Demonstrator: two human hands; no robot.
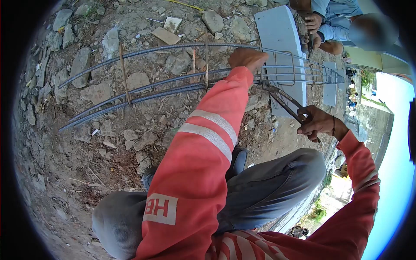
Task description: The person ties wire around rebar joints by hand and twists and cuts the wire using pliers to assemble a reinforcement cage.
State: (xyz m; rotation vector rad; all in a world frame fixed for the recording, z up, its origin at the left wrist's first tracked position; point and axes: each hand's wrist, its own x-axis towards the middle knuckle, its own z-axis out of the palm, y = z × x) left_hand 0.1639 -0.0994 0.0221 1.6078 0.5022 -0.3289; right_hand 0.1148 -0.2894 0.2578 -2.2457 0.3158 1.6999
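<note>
A rebar cage made of long ribbed steel bars (164, 83) and thin bent stirrups (294, 69) runs across the view from left to right. My left hand (248, 59) is closed on a stirrup between the upper and middle bars, its fingertips mostly hidden. In my right hand (320, 123) are the long handles of dark metal pincers (284, 99). Their jaws meet the lower bars just below my left hand; whether they bite on a wire cannot be made out.
Pale grey boards (277, 26) lie under the cage. Rusty rods (124, 73) cross the bars at left. Stones (96, 93) and rubble cover the ground. At upper right a co-worker's hands (313, 24) hold a dark tool near the cage. A wall (377, 125) stands at far right.
</note>
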